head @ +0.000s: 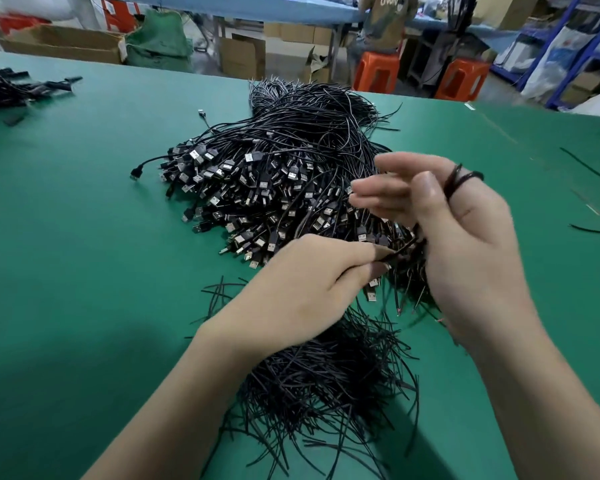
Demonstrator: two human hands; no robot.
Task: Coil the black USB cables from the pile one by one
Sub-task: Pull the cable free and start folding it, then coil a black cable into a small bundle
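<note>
Coiling one black cable [459, 180] beside the big pile of USB cables [284, 174] on the green table [84, 202].

Right hand [465, 237] raised at the near right edge of the pile, loops of the cable wound round its fingers and showing dark behind the knuckles, fingers spread loosely rather than clenched. Left hand [302, 292] just nearer than the pile, thumb and forefinger pinched shut on a strand [400, 249] running across to the right palm, probably the same cable, though motion blur hides the join. Short black ties [326, 382] heaped nearer than the pile, under both forearms. More dark cables [4, 88] far left of the pile at the table edge. Orange stools [376, 71] beyond the pile, past the far edge.
</note>
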